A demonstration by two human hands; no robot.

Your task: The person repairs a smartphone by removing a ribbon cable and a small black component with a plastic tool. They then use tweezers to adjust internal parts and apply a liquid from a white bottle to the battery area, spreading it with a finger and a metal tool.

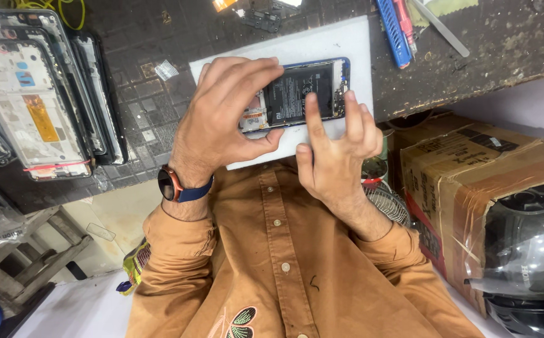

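While your left hand (222, 112) clamps the opened phone (300, 94) by its edges above the white mat (347, 44), your right hand (334, 150), holding nothing, presses a fingertip on the battery (297, 87). Light, rigid, fragile: grip the frame, not the exposed parts.
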